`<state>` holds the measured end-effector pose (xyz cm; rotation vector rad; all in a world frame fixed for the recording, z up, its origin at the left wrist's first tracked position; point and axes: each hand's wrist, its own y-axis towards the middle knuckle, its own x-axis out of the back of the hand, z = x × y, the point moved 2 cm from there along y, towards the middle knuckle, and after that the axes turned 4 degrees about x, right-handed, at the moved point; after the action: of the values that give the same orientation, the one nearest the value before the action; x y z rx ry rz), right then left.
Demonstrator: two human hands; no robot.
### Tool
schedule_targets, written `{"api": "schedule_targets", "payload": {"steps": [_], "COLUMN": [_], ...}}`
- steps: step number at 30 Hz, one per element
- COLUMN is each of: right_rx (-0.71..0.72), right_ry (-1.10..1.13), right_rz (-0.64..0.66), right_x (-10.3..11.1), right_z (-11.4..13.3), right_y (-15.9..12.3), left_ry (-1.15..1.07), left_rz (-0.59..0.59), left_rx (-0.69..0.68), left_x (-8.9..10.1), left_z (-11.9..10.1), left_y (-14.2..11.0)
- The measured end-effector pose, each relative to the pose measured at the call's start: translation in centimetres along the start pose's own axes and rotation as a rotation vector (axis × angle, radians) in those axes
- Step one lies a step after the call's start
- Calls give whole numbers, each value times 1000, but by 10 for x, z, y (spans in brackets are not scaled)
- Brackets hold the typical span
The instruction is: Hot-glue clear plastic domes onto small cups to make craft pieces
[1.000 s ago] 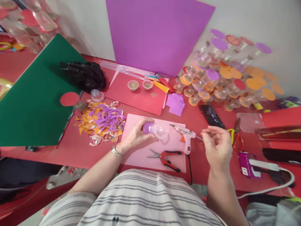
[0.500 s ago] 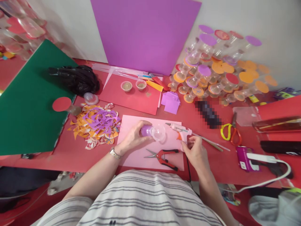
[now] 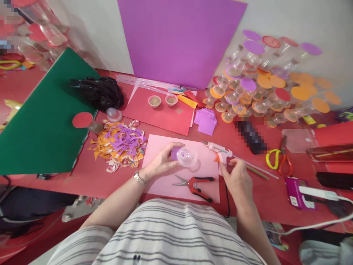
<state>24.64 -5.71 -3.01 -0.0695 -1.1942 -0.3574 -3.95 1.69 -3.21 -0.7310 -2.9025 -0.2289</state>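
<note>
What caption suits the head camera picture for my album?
The left hand holds a clear plastic cup over pink paper, while the right hand is at a glue gun, red clippers nearby.

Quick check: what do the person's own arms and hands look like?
Both left hand and right hand are gloveless. A silvery metal-link band circles the left wrist; none shows on the right. The left arm's white fabric sleeve with dark stripes ends near the elbow.

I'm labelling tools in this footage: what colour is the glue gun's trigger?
The trigger is orange, seen best in the current head view.
</note>
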Motion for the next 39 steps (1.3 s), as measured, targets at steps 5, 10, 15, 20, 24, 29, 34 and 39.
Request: {"api": "schedule_targets", "payload": {"steps": [5, 10, 15, 20, 24, 29, 34, 39], "right_rx": [135, 364, 633, 811, 926, 975, 961, 970], "right_ry": [143, 374, 549, 600, 556, 536, 531, 516], "right_rz": [-129, -104, -48, -64, -80, -116, -154, -160], "right_x": [15, 18, 16, 9, 2, 2, 7, 1], "right_z": [11, 50, 90, 106, 108, 107, 106, 107], "right_y": [3, 15, 27, 35, 37, 38, 39, 38], "left_ry": [-78, -138, -111, 37, 129, 79, 11, 28], "left_rz": [-1, -32, -51, -43, -11, 32, 22, 13], "left_rx": [44, 48, 28, 37, 72, 110, 130, 160], "left_x": [0, 2, 5, 1, -6, -12, -15, -15], "left_z": [-4, -11, -15, -12, -11, -14, -12, -7], "left_y": [-1, 4, 11, 15, 19, 27, 34, 31]}}
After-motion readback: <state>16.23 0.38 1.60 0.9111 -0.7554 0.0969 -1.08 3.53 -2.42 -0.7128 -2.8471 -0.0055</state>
